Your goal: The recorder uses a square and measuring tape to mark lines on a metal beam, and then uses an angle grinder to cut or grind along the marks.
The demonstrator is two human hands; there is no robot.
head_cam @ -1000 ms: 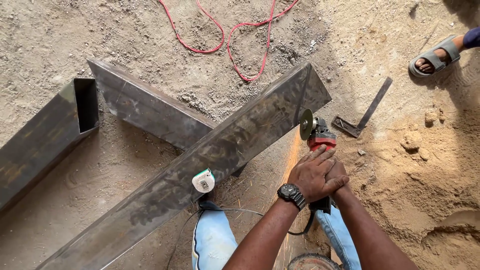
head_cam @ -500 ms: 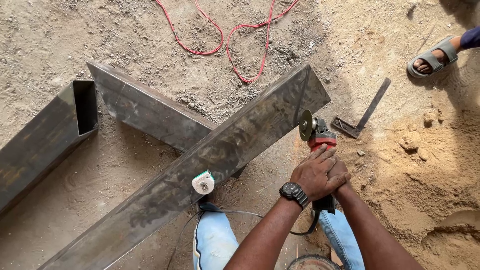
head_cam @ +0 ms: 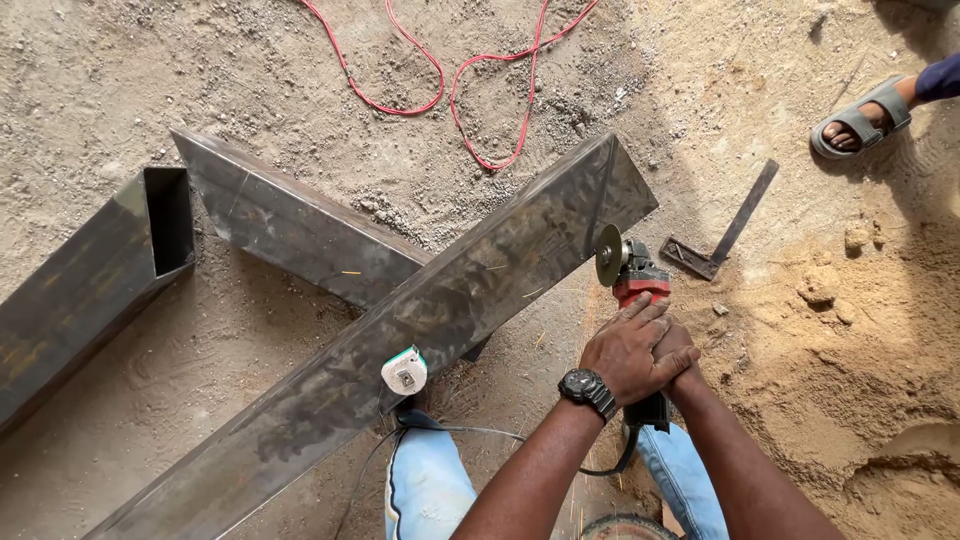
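Note:
A red and black angle grinder (head_cam: 632, 278) sits in both my hands, its disc (head_cam: 607, 255) against the edge of a long dark steel tube (head_cam: 420, 320) that lies diagonally on the sandy ground. My left hand (head_cam: 622, 352), with a black wristwatch, wraps over the grinder body. My right hand (head_cam: 680, 352) is under and behind it, mostly hidden. A small white tape measure (head_cam: 404, 371) rests on the tube near my knee.
A second steel tube (head_cam: 290, 225) lies under the long one, a third open-ended tube (head_cam: 85, 285) is at left. A steel square (head_cam: 722, 232) lies right of the grinder. Red cable (head_cam: 450, 70) loops at the top. Another person's sandalled foot (head_cam: 860, 118) is top right.
The sparks that flew under the disc a second ago are gone. The grinder and both hands stay almost in the same place at the tube's edge.

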